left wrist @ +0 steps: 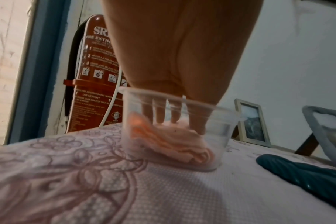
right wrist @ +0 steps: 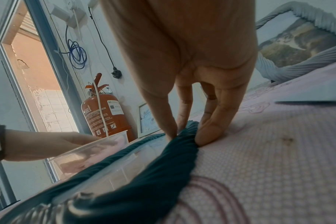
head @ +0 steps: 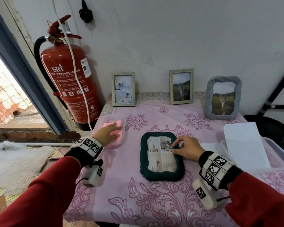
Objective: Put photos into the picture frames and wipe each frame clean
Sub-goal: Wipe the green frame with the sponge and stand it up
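A dark green frame (head: 144,161) with a photo (head: 161,158) in it lies flat mid-table. My right hand (head: 175,147) pinches its upper right rim; in the right wrist view the thumb (right wrist: 168,124) sits inside the green frame (right wrist: 144,174) and the fingers (right wrist: 211,131) outside it. My left hand (head: 116,131) reaches into a clear plastic tub (head: 124,128) at the left. Seen through the tub wall (left wrist: 220,136), its straight fingers (left wrist: 159,112) touch a folded pink cloth (left wrist: 169,145) without gripping it.
Three filled frames stand by the wall: two pale wooden ones (head: 123,89) (head: 181,86) and a grey ribbed one (head: 223,97). A red fire extinguisher (head: 69,82) hangs left of the table. White paper (head: 243,141) lies over a clear box at the right.
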